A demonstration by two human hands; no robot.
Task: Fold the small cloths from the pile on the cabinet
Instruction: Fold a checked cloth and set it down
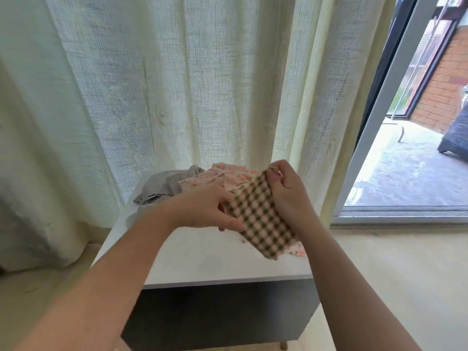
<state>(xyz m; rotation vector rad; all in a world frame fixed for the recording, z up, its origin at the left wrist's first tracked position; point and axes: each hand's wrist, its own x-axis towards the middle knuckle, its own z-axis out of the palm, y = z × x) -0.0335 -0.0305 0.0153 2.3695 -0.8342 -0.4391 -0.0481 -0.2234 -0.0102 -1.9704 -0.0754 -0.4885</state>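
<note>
Both hands, left hand (pixel 202 207) and right hand (pixel 286 188), pinching brown-checked cloth (pixel 260 219) above white cabinet top (pixel 202 257); should be matching corners squarely before creasing.

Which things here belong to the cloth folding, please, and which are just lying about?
Job: checked cloth, gripped by left hand and right hand; pink patterned cloths; grey cloths; white-topped cabinet.
Lying about: sheer curtain; sliding door frame; brick wall outside.

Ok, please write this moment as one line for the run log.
stage: checked cloth held up | left hand: grips its left edge | right hand: pinches its top corner | pile: behind, on cabinet
</note>
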